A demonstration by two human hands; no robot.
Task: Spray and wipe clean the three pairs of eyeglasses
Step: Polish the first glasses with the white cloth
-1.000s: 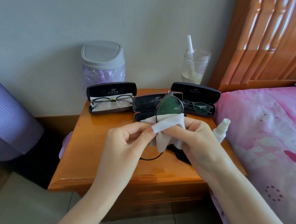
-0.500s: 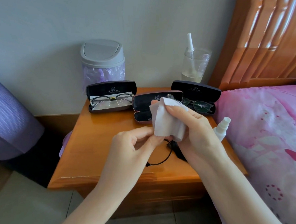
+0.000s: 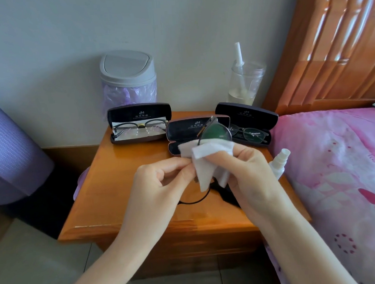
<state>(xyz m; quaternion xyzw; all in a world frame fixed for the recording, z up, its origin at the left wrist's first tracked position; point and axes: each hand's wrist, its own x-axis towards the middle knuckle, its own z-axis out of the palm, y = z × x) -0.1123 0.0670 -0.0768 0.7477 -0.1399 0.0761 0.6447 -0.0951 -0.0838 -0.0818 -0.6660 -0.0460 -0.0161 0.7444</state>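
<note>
One lens of the glasses [image 3: 214, 133] shows above the cloth [image 3: 205, 162] again; we read another wiping stroke. Right hand [image 3: 249, 173] pinches cloth, left hand [image 3: 160, 186] pinches glasses.

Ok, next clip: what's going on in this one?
A person is cleaning one pair of glasses over a wooden nightstand. The right hand holds a white cloth folded over the lower part of a lens, and the left hand pinches the cloth's near edge. The middle case lies open and empty. Two other pairs sit in the open left case and right case. A spray bottle stands at the nightstand's right edge.
</note>
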